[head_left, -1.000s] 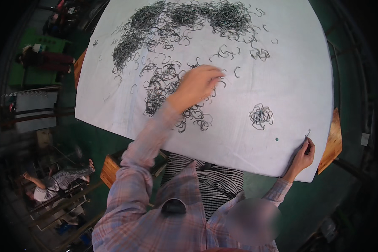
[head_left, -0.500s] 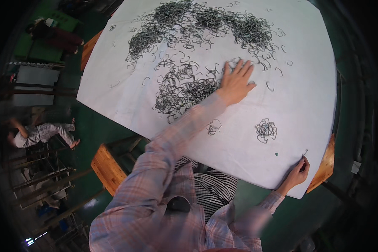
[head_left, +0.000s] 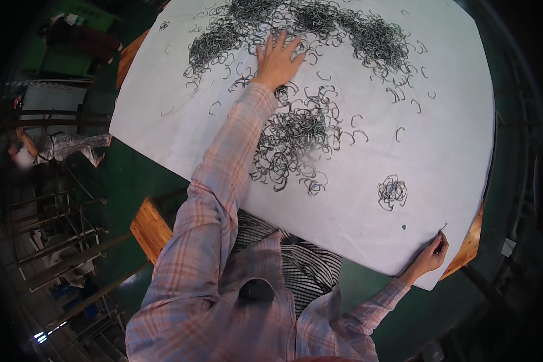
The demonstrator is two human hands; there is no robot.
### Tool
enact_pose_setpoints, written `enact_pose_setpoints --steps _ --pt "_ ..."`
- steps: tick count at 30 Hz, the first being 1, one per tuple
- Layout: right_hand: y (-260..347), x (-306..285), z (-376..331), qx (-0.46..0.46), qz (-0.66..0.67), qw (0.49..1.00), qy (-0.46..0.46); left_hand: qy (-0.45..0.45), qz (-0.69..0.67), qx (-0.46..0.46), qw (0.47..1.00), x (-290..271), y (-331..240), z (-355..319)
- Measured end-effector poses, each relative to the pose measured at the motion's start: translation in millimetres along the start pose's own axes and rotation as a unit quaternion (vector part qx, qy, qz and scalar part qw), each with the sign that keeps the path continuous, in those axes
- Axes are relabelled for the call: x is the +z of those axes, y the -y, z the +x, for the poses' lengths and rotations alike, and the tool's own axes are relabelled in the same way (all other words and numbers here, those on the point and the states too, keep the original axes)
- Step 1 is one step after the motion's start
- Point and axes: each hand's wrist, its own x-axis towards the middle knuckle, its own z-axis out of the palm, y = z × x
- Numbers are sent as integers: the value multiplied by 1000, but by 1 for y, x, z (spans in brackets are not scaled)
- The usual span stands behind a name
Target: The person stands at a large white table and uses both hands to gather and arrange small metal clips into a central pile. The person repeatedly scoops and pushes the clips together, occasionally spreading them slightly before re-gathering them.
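Head: bent wires (head_left: 298,127) around left hand (head_left: 277,65).

On surface (head_left: 163,136), taking near hook heap (head_left: 295,134) as clock centre, far hook band (head_left: 377,48) arcs behind from eleven to one o'clock, separate hook cluster (head_left: 392,192) sits at four, pellet (head_left: 404,227) just beyond.
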Motion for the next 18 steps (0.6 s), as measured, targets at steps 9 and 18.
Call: enact_pose_setpoints --steps 9,18 --pt "8 -2 -2 12 -22 1000 5 166 -202 113 959 -90 -22 -106" --pt "5 -1 -2 2 -22 1000 1 -179 -141 -28 973 -95 28 -196"
